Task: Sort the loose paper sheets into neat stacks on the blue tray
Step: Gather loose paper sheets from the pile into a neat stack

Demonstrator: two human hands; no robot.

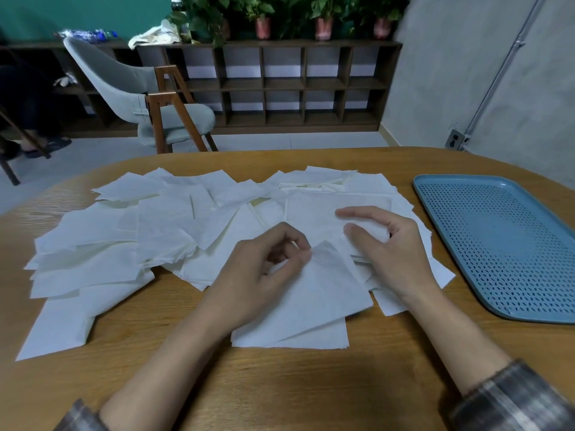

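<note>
Several loose white paper sheets (161, 225) lie scattered and overlapping across the wooden table (280, 384). My left hand (264, 275) pinches the top corner of one tilted sheet (323, 290) at the front of the pile, thumb and fingers closed on it. My right hand (382, 244) rests with curved fingers on a small bundle of sheets (357, 231) just right of the left hand, thumb and fingers around its edge. The blue perforated tray (504, 244) lies at the right side of the table, with nothing on it.
A grey chair with wooden legs (149, 98) stands beyond the table at the left. A dark cubby shelf (280, 85) with potted plants on top runs along the back wall. A grey wall with a conduit and socket (455, 140) is at the right.
</note>
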